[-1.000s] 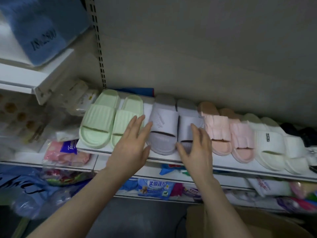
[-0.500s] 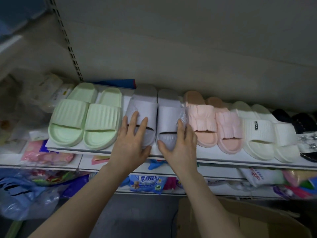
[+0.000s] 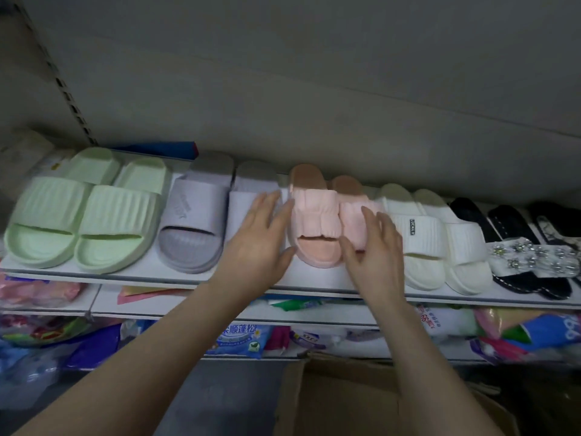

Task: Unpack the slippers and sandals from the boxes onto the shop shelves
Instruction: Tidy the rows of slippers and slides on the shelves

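Pink slippers (image 3: 316, 228) at frame centre on the shelf (image 3: 157, 280), between lilac and white pairs.
Probably light, soft foam; best gripped by the sides. Left hand (image 3: 257, 243) and right hand (image 3: 377, 247) spread open, flanking, holding nothing.

Two bare forearms enter from lower frame. Left hand (image 3: 256, 243) and right hand (image 3: 375, 256): no sleeves, gloves, rings or watch visible.

Two green slippers (image 3: 85, 212), two lilac slippers (image 3: 195, 221), two pink slippers (image 3: 314, 221), two white slippers (image 3: 440, 243), two hands (image 3: 257, 243)
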A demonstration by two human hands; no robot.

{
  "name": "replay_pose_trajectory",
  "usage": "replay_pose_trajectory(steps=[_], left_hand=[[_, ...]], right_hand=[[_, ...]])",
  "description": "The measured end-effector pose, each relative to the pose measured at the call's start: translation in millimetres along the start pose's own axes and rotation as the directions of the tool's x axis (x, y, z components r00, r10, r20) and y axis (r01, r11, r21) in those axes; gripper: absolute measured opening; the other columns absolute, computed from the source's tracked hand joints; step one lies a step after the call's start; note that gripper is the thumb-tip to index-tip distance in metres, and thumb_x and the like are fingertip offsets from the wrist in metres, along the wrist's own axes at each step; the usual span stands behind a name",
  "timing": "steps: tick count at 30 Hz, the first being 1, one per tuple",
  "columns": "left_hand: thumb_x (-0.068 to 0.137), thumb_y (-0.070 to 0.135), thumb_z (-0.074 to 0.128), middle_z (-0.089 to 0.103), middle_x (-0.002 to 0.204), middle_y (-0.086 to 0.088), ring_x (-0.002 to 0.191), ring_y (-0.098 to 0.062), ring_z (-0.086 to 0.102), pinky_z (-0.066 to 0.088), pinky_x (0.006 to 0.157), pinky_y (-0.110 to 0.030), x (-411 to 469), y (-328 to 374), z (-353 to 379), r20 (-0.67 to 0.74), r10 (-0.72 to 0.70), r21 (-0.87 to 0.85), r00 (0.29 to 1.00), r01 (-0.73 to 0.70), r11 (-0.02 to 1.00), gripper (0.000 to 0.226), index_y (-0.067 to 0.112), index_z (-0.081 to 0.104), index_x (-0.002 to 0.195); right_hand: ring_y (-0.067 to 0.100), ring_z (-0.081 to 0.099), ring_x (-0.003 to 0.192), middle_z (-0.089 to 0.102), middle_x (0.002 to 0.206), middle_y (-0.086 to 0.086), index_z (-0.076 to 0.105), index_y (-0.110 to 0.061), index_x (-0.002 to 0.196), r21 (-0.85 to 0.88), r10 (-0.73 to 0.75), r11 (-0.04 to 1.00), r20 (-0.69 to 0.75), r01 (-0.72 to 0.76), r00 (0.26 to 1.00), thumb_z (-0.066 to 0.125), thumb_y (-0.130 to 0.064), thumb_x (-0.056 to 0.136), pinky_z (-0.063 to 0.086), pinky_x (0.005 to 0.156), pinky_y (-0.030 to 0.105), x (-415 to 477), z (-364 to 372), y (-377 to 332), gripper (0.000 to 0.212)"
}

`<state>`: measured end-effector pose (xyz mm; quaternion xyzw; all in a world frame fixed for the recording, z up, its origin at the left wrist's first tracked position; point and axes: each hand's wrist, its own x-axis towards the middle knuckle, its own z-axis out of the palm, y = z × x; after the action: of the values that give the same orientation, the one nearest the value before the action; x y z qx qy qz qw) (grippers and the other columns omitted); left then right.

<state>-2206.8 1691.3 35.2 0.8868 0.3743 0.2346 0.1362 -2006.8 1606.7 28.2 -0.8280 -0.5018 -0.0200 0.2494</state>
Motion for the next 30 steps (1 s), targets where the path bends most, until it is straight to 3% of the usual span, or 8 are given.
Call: replay_pose_trajectory(steps=[3,6,8,12,20,30], left_hand=[[0.089,0.036,0.061,0.019,0.157,-0.016,0.146,-0.035,0.013,0.019,0.119,-0.044,50.3,30.7,30.7,0.072,0.026,0.037,0.997,-0.029,0.999,0.075,0.010,0.025,0.150],[0.093,0.041,0.052,0.011,0.160,-0.014,0.147,-0.037,0.004,0.013,0.117,-0.051,84.5,40.1,59.3,0.159,-0.082,0.128,0.984,0.061,0.990,0.078,0.013,0.011,0.153],[0.093,0.043,0.051,0.014,0.158,-0.012,0.146,-0.038,0.007,0.018,0.115,-0.058,93.5,39.8,70.2,0.185,-0.144,0.138,0.972,0.119,0.983,0.076,0.015,0.012,0.153],[0.087,0.045,0.051,0.030,0.148,-0.014,0.141,-0.037,0.021,0.031,0.107,-0.057,80.2,38.7,73.4,0.160,-0.129,0.100,0.979,0.114,0.988,0.072,0.013,0.026,0.147],[0.082,0.052,0.031,0.033,0.148,-0.015,0.142,-0.039,0.020,0.030,0.109,-0.057,38.0,50.5,69.9,0.141,-0.111,0.046,0.984,0.106,0.993,0.077,0.011,0.030,0.148],[0.087,0.052,0.027,0.025,0.154,-0.013,0.146,-0.036,0.009,0.025,0.111,-0.060,39.4,46.3,71.5,0.129,-0.078,0.032,0.989,0.075,0.997,0.075,0.012,0.026,0.149]], right_hand=[[0.038,0.027,0.141,0.024,0.158,0.018,0.026,-0.023,0.154,-0.088,-0.008,0.996,0.160,0.022,0.987,0.053,-0.047,0.093,0.024,0.114,0.044,32.3,-8.3,25.6,0.071],[0.037,0.026,0.141,0.019,0.161,0.013,0.020,-0.025,0.155,-0.157,-0.109,0.975,0.267,0.155,0.957,0.046,-0.051,0.096,0.024,0.115,0.043,49.2,-1.6,35.2,0.070],[0.038,0.027,0.140,0.017,0.162,0.010,0.019,-0.028,0.155,-0.161,-0.119,0.972,0.291,0.171,0.949,0.044,-0.053,0.096,0.026,0.114,0.044,53.3,2.1,38.8,0.069],[0.040,0.029,0.136,0.013,0.163,0.007,0.018,-0.033,0.155,-0.146,-0.097,0.978,0.307,0.148,0.947,0.043,-0.053,0.096,0.030,0.110,0.045,52.1,2.0,41.7,0.067],[0.037,0.030,0.130,0.014,0.161,0.005,0.020,-0.035,0.154,-0.106,-0.089,0.987,0.261,0.120,0.961,0.043,-0.054,0.096,0.030,0.108,0.049,19.2,1.8,40.1,0.065],[0.037,0.025,0.133,0.010,0.162,0.004,0.016,-0.036,0.155,-0.113,-0.056,0.990,0.244,0.086,0.968,0.037,-0.056,0.097,0.025,0.111,0.048,19.7,9.3,36.4,0.064]])
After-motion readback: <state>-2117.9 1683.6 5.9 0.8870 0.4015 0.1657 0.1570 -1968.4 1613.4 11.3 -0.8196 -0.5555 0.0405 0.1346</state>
